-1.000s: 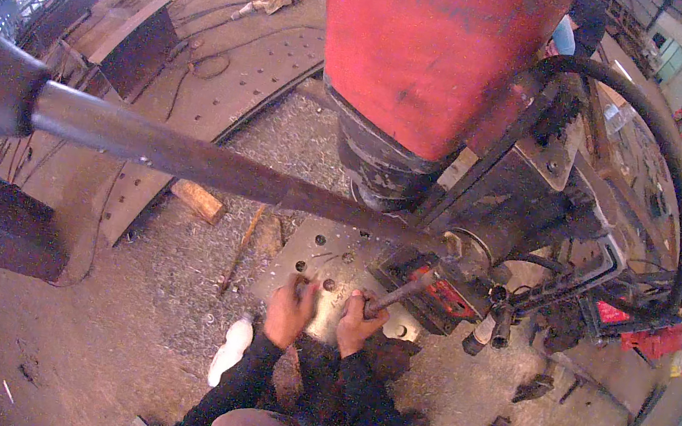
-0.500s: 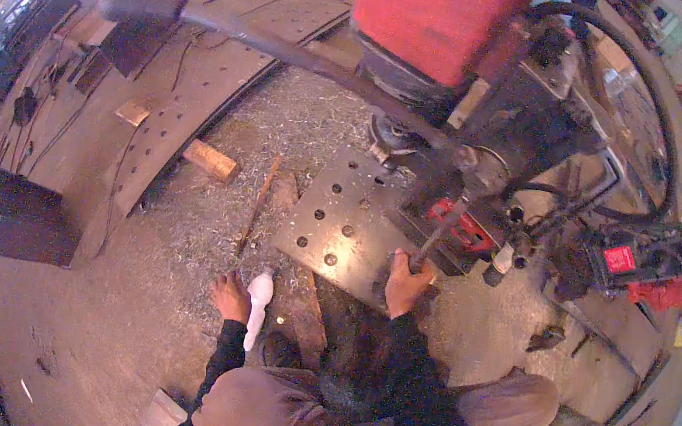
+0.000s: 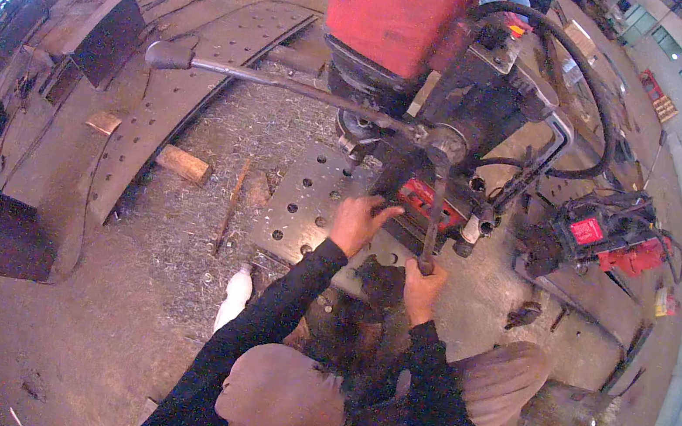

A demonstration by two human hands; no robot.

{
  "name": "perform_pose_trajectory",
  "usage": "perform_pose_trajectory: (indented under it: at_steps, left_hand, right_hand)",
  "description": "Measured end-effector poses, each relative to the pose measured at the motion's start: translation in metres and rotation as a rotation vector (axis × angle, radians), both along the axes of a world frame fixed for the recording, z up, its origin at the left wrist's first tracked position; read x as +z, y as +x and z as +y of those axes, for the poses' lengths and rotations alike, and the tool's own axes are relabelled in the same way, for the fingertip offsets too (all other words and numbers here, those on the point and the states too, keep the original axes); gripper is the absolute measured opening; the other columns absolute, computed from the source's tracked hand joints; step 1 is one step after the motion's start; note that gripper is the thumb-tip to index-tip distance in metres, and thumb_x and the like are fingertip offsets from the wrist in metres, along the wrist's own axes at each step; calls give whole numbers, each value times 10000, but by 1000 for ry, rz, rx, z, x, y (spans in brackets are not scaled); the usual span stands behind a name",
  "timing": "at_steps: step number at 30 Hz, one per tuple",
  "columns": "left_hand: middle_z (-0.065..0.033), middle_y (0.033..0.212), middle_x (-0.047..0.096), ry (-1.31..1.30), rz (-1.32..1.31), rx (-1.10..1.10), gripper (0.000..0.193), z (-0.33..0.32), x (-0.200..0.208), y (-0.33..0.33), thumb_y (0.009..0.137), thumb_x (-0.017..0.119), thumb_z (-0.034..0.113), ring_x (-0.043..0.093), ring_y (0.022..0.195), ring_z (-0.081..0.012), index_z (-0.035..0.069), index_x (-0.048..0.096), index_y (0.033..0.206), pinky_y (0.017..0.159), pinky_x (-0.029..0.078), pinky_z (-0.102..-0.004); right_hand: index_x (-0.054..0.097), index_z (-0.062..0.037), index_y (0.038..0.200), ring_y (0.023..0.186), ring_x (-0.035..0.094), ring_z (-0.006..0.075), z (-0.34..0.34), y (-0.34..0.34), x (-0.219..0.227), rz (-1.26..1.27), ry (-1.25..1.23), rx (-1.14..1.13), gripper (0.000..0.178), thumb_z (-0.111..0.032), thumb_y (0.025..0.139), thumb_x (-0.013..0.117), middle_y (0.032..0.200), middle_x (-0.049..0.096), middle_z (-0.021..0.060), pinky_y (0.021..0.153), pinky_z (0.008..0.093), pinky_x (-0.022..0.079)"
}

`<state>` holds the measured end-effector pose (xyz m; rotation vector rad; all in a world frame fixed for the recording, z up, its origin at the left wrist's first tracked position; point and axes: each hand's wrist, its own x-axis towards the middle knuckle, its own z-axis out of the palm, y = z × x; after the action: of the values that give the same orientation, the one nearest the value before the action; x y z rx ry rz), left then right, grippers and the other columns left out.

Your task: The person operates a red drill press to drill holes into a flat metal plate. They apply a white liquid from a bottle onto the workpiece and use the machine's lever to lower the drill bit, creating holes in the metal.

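A magnetic drill with a red motor housing (image 3: 383, 17) stands on a steel plate (image 3: 276, 223) that has several round holes. My right hand (image 3: 423, 292) is closed round the lower end of a feed lever (image 3: 437, 201) on the drill. Another feed lever (image 3: 290, 82) with a dark knob points out to the left. Over the plate, my left hand (image 3: 357, 226) has its thumb and fingers apart, close to the drill's red-labelled base (image 3: 434, 209). I see nothing in it. A white bottle (image 3: 235, 296) is by my left forearm, its lower part hidden.
Metal shavings (image 3: 225, 134) cover the floor left of the plate. A wooden block (image 3: 183, 164), a thin rod (image 3: 232, 207) and a long perforated plate (image 3: 164, 112) lie there. A thick black hose (image 3: 609, 103) loops behind the drill. To the right is another red-and-black machine (image 3: 611, 236).
My left hand has left its place beside the white bottle and moved up and right to the drill. My right hand remains on the feed lever, which has swung to a steeper angle.
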<state>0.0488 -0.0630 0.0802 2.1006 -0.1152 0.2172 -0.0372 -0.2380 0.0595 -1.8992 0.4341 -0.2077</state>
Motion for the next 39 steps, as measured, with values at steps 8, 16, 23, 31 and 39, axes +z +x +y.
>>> perform_pose_trajectory:
  at_steps: [8, 16, 23, 31, 39]
  left_hand:
    - [-200, 634, 627, 48, -34, -30, 489, -33, 1, 21, 847, 662, 512, 636, 631, -398, 32, 738, 792, 580, 505, -448]
    - [-83, 561, 623, -405, 171, 94, 498, -15, 14, -2, 908, 635, 466, 619, 520, -198, 28, 691, 677, 522, 476, -363]
    - [-145, 994, 609, -1798, -231, 126, 453, 165, 177, 7, 916, 543, 505, 525, 1066, -282, 56, 561, 971, 914, 439, -424]
    - [13, 502, 229, -1848, -229, -273, 334, 203, 203, 18, 841, 492, 290, 217, 445, -134, 160, 323, 583, 528, 251, -318]
    - [31, 513, 207, -1819, -238, -374, 321, 206, 200, 19, 818, 506, 248, 203, 448, -129, 176, 304, 578, 514, 238, -323]
  right_hand:
    - [695, 23, 921, 773, 621, 217, -10, -7, 16, 23, -138, -51, 309, -227, 747, 749, 819, 678, 111, 741, 386, 494]
    - [598, 22, 669, 594, 511, 106, -13, -8, 14, -94, -157, -47, 230, -146, 754, 731, 646, 586, 8, 550, 309, 417]
    - [605, 28, 658, 564, 500, 97, -39, -14, 22, -165, -242, -78, 236, -162, 752, 709, 600, 569, -2, 518, 317, 399]
    - [604, 30, 683, 544, 508, 132, -30, -14, 74, -68, -220, 107, 263, -202, 757, 704, 579, 538, 24, 530, 357, 413]
    - [596, 35, 670, 543, 482, 84, -32, -15, 77, -70, -183, 143, 241, -165, 748, 705, 564, 549, 17, 508, 316, 392]
